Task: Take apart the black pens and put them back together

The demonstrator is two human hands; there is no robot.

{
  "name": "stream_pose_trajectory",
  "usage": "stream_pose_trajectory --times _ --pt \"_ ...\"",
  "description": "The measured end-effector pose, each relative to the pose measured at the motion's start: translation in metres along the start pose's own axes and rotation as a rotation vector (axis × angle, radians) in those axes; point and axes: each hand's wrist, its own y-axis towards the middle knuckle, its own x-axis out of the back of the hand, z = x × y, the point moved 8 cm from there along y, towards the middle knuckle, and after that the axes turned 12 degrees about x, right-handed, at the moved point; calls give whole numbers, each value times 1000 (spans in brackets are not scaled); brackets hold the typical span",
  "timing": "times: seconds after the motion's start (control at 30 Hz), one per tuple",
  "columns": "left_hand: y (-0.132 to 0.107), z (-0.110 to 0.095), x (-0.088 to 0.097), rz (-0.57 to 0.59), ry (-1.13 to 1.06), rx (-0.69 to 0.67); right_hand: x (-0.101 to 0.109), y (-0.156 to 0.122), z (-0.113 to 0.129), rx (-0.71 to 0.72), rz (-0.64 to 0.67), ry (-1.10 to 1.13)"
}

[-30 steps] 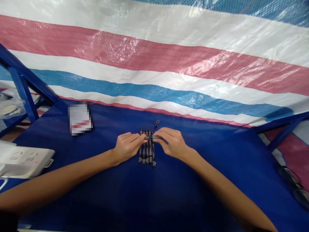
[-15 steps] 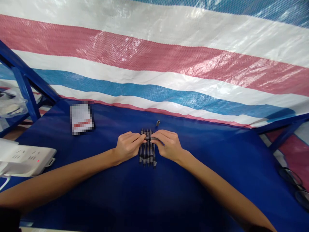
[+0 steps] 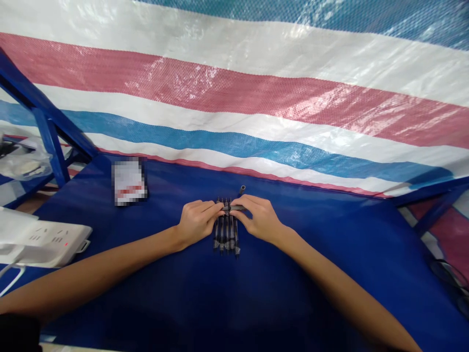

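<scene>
Several dark pens (image 3: pixel 226 233) lie side by side in a row on the blue table cover (image 3: pixel 234 288). Above their far ends my left hand (image 3: pixel 197 222) and my right hand (image 3: pixel 257 218) meet, both pinched on one dark pen (image 3: pixel 233 208) held crosswise over the row. My left fingers grip its left tip, my right fingers wrap its body. A small dark pen cap (image 3: pixel 242 189) lies just beyond my right hand.
A white power strip (image 3: pixel 44 239) with a red light sits at the left edge. A small white packet (image 3: pixel 129 181) lies at the back left. A blue metal frame (image 3: pixel 47 132) stands left. A red, white and blue striped tarp (image 3: pixel 256 98) hangs behind. Black cables (image 3: pixel 452 283) are at the right.
The hands stay pinched on the crosswise pen, with only small finger shifts. The camera has tilted slightly, moving everything a little right and down.
</scene>
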Motion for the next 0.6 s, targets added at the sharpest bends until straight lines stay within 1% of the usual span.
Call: stream_pose_trajectory --times 0.13,0.2,0.4,0.5,0.6 --pt "0 2 1 4 -21 13 3 0 -3 -2 80 68" --pt "0 1 2 0 -33 11 3 1 -1 14 91 90" --pt "-3 -3 3 -19 -37 -26 2 4 8 63 19 105" --pt "-3 -1 2 -9 -45 -11 0 4 7 35 6 108" --pt "-1 6 -1 28 -56 48 3 4 1 -15 2 117"
